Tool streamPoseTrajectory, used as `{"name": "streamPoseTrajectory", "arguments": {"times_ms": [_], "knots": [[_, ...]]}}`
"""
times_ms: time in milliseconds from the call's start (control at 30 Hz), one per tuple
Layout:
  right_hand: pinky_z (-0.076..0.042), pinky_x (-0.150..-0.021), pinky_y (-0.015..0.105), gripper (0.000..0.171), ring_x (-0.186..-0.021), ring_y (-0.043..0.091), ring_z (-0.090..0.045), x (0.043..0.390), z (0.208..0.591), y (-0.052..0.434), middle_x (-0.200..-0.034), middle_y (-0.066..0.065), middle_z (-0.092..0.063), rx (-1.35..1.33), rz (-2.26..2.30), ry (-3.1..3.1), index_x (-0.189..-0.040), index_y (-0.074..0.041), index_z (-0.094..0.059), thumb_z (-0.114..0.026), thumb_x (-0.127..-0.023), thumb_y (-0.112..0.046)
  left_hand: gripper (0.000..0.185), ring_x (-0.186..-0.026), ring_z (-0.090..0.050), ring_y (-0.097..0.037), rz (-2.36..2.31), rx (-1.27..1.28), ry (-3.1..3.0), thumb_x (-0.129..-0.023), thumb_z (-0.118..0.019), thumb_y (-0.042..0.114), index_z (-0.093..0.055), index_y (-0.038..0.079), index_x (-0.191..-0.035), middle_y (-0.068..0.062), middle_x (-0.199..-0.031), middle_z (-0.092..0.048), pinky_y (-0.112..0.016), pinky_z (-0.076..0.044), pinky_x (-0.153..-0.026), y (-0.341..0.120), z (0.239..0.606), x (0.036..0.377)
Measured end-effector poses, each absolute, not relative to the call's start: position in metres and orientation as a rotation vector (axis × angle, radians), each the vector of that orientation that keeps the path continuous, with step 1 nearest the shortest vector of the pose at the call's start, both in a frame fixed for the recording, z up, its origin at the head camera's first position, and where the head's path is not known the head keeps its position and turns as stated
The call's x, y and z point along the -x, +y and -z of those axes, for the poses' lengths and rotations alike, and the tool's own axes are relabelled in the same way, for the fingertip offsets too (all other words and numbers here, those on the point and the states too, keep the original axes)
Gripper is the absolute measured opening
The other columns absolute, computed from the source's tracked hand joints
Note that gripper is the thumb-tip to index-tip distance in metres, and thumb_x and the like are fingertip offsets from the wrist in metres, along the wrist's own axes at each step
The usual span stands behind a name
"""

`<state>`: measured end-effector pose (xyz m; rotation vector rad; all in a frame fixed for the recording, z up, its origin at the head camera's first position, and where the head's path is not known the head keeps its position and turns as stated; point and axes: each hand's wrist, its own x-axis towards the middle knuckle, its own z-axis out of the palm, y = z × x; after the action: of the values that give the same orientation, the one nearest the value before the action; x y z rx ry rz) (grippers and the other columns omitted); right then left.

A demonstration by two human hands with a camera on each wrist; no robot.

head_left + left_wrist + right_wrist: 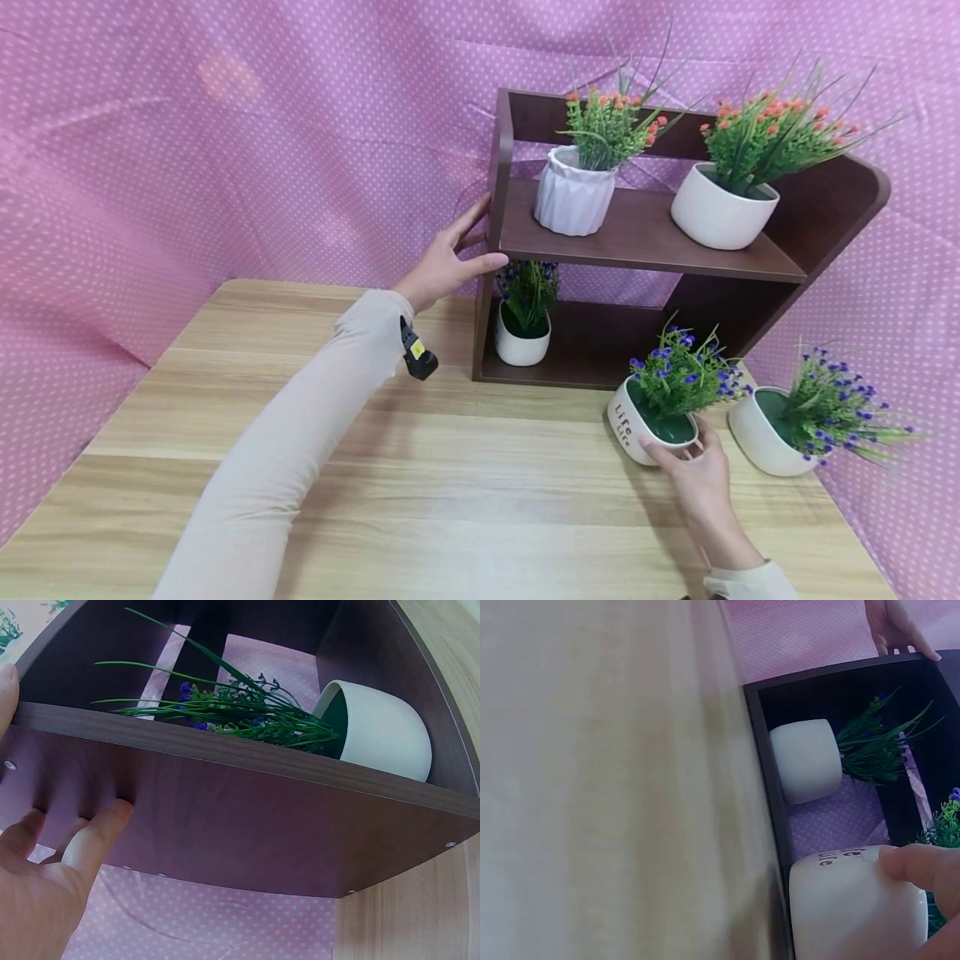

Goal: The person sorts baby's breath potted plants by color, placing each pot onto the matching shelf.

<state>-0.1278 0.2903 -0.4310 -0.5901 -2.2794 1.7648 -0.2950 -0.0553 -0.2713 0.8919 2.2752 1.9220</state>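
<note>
My right hand (702, 482) grips the rim of a white pot lettered "Life" that holds a blue-flowered artificial plant (675, 379). In the right wrist view this pot (855, 907) is tilted before the shelf's lower opening, my thumb on its lettered side. My left hand (447, 260) rests on the left side panel of a dark brown two-tier shelf (652, 265). In the left wrist view its fingertips (120, 810) press the panel's outer face, with the thumb at the front edge. A smaller white pot with blue flowers (522, 343) stands inside the lower tier at left.
On the upper tier stand a ribbed white pot (573, 200) and a smooth white pot (723, 212), both with orange flowers. Another white pot with blue flowers (772, 446) stands on the wood-grain table (450, 483), right of my right hand. Pink dotted cloth (300, 150) hangs behind.
</note>
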Motion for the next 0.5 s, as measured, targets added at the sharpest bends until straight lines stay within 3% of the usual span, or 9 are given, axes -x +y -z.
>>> {"name": "streamPoseTrajectory", "arguments": {"times_ms": [167, 333, 500], "knots": [[-0.043, -0.082, 0.003, 0.097, -0.132, 0.036, -0.038, 0.137, 0.419, 0.290, -0.150, 0.024, -0.030, 0.550, -1.704, -2.302, -0.152, -0.001, -0.012, -0.077, -0.081, -0.013, 0.082, -0.141, -0.030, -0.026, -1.921, -0.887, 2.280, -0.091, -0.065, 0.013, -0.016, 0.026, -0.155, 0.003, -0.161, -0.015, -0.041, -0.039, -0.108, -0.056, 0.271, 0.295], [-0.043, -0.100, 0.020, 0.095, -0.133, 0.034, -0.038, 0.153, 0.412, 0.289, -0.150, 0.022, -0.031, 0.553, -1.669, -2.316, -0.152, -0.003, -0.013, -0.077, -0.082, -0.016, 0.081, -0.142, -0.030, -0.026, -1.904, -0.890, 2.297, -0.092, -0.066, 0.015, -0.016, 0.026, -0.155, 0.003, -0.161, -0.015, -0.042, -0.039, -0.108, -0.056, 0.271, 0.295], [-0.043, -0.098, 0.020, 0.092, -0.131, 0.031, -0.040, 0.172, 0.411, 0.284, -0.147, 0.021, -0.034, 0.526, -1.641, -2.314, -0.151, -0.002, -0.017, -0.076, -0.082, -0.016, 0.081, -0.141, -0.030, -0.026, -1.894, -0.890, 2.310, -0.092, -0.065, 0.015, -0.016, 0.027, -0.155, 0.003, -0.161, -0.015, -0.042, -0.039, -0.107, -0.056, 0.272, 0.295]]}}
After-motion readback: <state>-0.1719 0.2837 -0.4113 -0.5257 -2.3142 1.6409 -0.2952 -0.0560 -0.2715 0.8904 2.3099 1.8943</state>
